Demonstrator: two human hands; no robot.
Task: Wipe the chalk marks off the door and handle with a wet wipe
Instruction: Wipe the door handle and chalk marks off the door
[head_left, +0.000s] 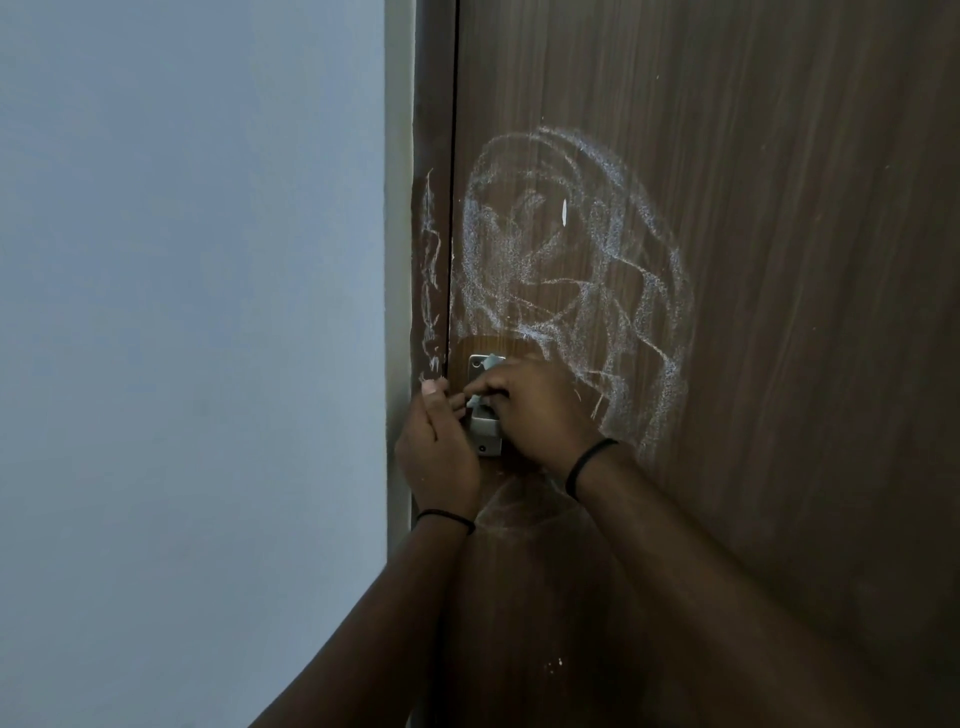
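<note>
A brown wooden door (779, 260) carries wide white chalk marks (613, 270) above and to the right of its metal handle plate (485, 431). More chalk streaks run down the door frame (430, 270). My right hand (535, 410) is pressed over the handle plate, fingers closed on a pale wet wipe (478, 401) that peeks out by the fingertips. My left hand (436, 441) rests at the door's edge just left of the plate, fingers touching the wipe and the right fingertips. The handle itself is hidden under my hands.
A plain pale wall (192, 312) fills the left half of the view, meeting the door frame. A darker patch without chalk (493, 345) lies just above the plate. Faint smears (519, 509) show on the door below my wrists.
</note>
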